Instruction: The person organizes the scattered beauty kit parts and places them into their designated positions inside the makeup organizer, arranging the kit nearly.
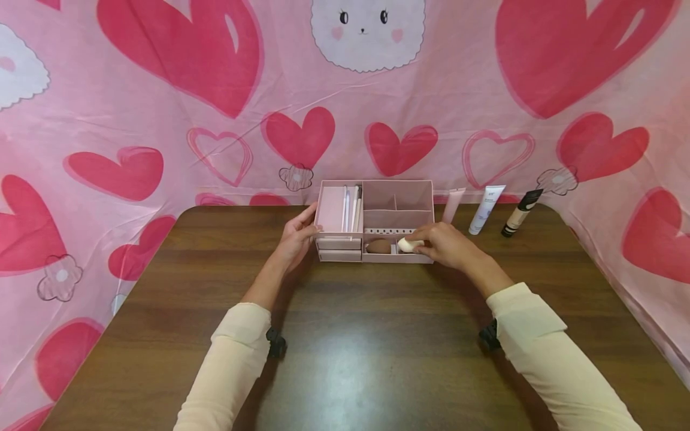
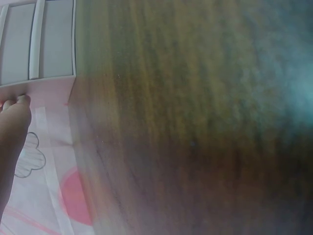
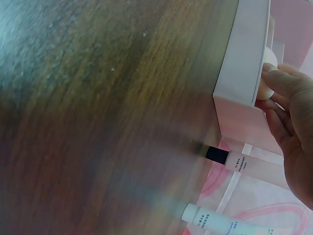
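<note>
A pink desk organizer (image 1: pixel 398 187) stands at the back of the table. My left hand (image 1: pixel 295 242) rests against its left side, thumb at the upper front corner; in the left wrist view, fingertips (image 2: pixel 23 99) touch the outer wall. My right hand (image 1: pixel 450 244) pinches a cream makeup sponge (image 1: pixel 408 245) in the front right compartment; the sponge (image 3: pixel 265 90) is partly hidden by fingers in the right wrist view. Beside it lies a brown egg-shaped sponge (image 1: pixel 379 246). Several slim makeup brushes (image 1: pixel 356 206) stand in the rear left compartment.
Right of the organizer stand a pink tube (image 1: pixel 453 206), a white tube (image 1: pixel 486 209) and a beige bottle with a black cap (image 1: pixel 521 214). Two small drawers (image 1: pixel 339 250) form the organizer's front left. Behind the wooden table (image 1: pixel 345 335) hangs a pink heart-patterned cloth (image 1: pixel 356 90).
</note>
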Available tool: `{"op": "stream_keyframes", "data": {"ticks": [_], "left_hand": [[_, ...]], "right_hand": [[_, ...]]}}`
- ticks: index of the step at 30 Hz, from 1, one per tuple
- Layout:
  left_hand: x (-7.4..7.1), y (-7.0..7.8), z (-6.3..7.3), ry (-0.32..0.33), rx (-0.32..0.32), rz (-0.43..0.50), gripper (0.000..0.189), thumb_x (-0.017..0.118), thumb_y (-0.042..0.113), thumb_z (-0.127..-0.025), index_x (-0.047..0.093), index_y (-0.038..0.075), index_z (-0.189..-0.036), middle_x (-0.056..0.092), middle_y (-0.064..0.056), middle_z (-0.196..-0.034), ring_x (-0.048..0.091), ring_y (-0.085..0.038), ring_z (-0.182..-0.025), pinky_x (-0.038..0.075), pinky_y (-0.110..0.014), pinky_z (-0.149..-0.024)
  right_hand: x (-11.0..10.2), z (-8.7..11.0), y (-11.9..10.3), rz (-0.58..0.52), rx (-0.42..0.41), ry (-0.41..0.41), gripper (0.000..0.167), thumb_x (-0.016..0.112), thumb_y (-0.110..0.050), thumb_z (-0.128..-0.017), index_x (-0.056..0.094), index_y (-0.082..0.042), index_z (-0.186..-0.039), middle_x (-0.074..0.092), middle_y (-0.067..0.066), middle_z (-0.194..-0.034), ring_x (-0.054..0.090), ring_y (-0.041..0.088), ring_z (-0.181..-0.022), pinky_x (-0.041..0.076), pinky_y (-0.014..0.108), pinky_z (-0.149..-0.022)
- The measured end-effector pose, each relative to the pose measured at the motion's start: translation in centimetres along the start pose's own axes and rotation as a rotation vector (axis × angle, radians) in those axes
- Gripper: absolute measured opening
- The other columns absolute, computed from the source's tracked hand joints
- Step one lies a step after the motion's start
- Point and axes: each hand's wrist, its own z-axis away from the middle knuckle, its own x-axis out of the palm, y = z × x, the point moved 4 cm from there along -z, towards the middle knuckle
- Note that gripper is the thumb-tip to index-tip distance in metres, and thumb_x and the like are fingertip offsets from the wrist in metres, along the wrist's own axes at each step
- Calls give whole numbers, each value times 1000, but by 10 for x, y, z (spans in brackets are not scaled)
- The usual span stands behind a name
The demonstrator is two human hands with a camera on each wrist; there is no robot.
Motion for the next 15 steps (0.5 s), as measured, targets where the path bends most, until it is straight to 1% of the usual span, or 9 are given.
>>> {"op": "stream_keyframes", "data": {"ticks": [5,12,15], "left_hand": [[0,0,1,9,1,6,70,36,-15,-94,15,-5,-160,12,-17,-171,29,-25,-143,47,-10,-90],[1,0,1,7,3,21,70,36,-15,-94,13,-6,-160,11,-18,-171,22,-29,-149,47,-10,-92],[1,0,1,9,0,19,70,36,-15,-94,14,-6,-160,12,-19,-171,25,-27,-147,47,-10,-92]], "right_hand": [[2,-2,1,9,21,-15,35,81,-7,-83,77,-6,-117,78,14,-114,74,30,-103,59,48,-93],[3,-3,1,20,19,-29,34,80,-8,-84,77,-8,-118,78,13,-113,74,28,-102,59,48,-92],[3,-3,2,18,24,-34,34,80,-9,-84,77,-9,-118,78,12,-113,74,27,-101,60,47,-91]]}}
